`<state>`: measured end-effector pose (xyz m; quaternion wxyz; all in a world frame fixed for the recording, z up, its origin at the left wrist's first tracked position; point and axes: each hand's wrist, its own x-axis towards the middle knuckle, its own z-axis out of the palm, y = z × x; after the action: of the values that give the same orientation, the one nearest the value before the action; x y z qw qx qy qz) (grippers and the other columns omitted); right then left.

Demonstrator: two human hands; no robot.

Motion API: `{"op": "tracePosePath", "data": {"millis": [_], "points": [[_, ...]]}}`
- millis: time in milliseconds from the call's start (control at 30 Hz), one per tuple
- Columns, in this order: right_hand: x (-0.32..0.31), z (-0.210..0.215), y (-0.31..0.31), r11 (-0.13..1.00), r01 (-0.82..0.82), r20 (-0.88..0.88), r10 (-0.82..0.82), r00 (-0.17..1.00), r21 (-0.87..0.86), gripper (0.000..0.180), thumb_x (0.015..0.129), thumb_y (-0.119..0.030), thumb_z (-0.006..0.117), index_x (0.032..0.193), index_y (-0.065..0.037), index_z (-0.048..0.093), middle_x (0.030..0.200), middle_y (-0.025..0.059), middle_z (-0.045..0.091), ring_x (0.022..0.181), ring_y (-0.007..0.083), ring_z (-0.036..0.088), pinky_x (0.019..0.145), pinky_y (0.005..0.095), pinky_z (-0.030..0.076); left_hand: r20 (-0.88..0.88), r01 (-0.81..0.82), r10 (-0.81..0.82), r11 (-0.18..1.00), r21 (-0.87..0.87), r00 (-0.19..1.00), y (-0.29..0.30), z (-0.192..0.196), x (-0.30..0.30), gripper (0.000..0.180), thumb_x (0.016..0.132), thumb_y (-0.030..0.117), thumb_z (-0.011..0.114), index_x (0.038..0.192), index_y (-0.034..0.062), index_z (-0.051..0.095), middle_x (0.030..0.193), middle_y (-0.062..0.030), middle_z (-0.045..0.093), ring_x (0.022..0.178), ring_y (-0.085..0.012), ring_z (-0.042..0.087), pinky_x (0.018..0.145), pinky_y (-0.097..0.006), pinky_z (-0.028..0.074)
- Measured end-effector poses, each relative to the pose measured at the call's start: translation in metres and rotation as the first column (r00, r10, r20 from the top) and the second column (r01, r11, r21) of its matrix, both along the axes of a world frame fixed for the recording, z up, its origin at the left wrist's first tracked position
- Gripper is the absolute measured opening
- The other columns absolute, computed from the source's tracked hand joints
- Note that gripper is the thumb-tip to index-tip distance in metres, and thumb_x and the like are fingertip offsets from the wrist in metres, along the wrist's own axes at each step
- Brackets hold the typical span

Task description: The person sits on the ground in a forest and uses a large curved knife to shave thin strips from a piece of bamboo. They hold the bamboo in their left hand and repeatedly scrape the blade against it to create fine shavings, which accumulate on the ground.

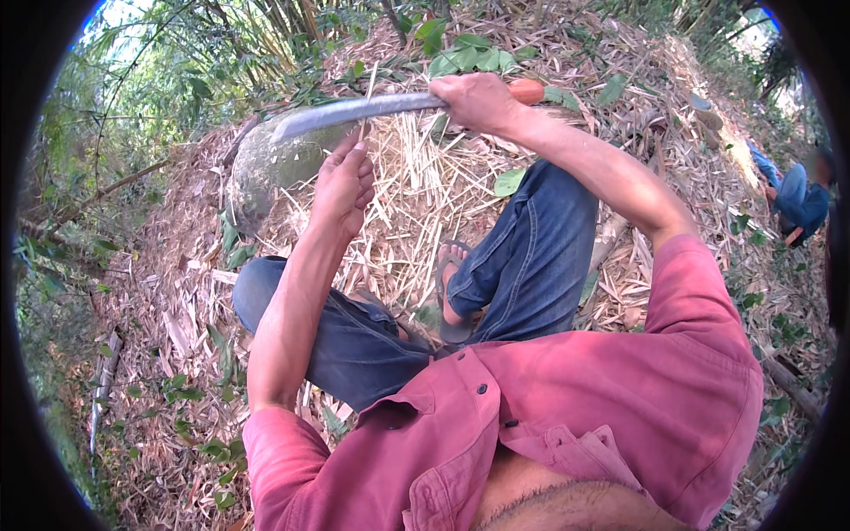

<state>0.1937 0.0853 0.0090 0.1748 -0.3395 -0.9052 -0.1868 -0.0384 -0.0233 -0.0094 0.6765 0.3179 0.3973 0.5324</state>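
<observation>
My right hand (478,103) grips a machete near its orange handle (527,91). The long curved blade (354,110) reaches leftward, its tip over a large greyish-green rock (274,168). My left hand (343,184) is closed on a thin pale stick (372,80), pinched between thumb and fingers just below the blade. The stick stands nearly upright and crosses the blade; whether the edge touches it I cannot tell. Many thin pale strips (407,177) lie scattered on the ground in front of my feet.
Dry leaf litter covers the slope around me. Green leaves (474,57) lie beyond the machete. Bamboo stems (257,31) stand at the far left. Another person in blue (799,199) sits at the far right. My bent knees (540,239) flank the strips.
</observation>
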Motion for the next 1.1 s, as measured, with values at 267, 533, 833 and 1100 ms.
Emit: {"op": "tracePosePath", "data": {"millis": [267,533,833,1100], "points": [[0.007,-0.006,0.023,0.992,0.104,-0.042,-0.107,0.993,-0.068,0.014,0.09,-0.018,0.049,0.09,-0.005,0.054,0.073,0.0112,0.062,0.067,0.0276,0.065,0.057,0.043,0.053,0.016,0.046,-0.046,0.999,-0.018,0.999,-0.004,0.0,-0.006,0.039,0.098,0.011,0.041,0.137,0.0095,0.041,0.063,0.0072,0.03,0.045,-0.0006,0.025,0.036,-0.016,0.021],[0.048,-0.004,0.059,0.939,0.27,-0.148,-0.305,0.941,-0.214,0.03,0.095,-0.034,0.047,0.088,-0.006,0.057,0.062,0.0072,0.056,0.049,0.0182,0.054,0.047,0.035,0.047,0.009,0.101,-0.101,0.995,0.013,0.995,-0.006,-0.005,-0.005,0.039,0.098,0.014,0.041,0.137,0.0109,0.04,0.063,0.0062,0.032,0.045,-0.0012,0.027,0.036,-0.016,0.022],[-0.013,-0.019,-0.008,0.996,-0.085,-0.053,0.085,0.995,-0.002,0.009,0.082,-0.014,0.058,0.088,-0.007,0.056,0.072,0.0062,0.059,0.063,0.0196,0.064,0.051,0.033,0.052,0.074,0.019,-0.013,0.996,-0.093,0.997,-0.002,-0.013,-0.002,0.02,0.099,0.016,0.039,0.115,0.0091,0.048,0.064,0.0045,0.032,0.046,-0.003,0.027,0.038,-0.018,0.022],[-0.026,-0.02,-0.002,0.994,-0.11,-0.057,0.111,0.992,0.009,0.016,0.076,-0.011,0.061,0.089,-0.005,0.054,0.078,0.0078,0.061,0.073,0.0235,0.066,0.057,0.0356,0.052,0.082,-0.043,0.051,0.994,-0.104,0.995,-0.011,-0.004,-0.003,0.029,0.098,0.015,0.045,0.126,0.0099,0.042,0.064,0.0053,0.032,0.046,-0.0026,0.027,0.037,-0.017,0.021]]}}
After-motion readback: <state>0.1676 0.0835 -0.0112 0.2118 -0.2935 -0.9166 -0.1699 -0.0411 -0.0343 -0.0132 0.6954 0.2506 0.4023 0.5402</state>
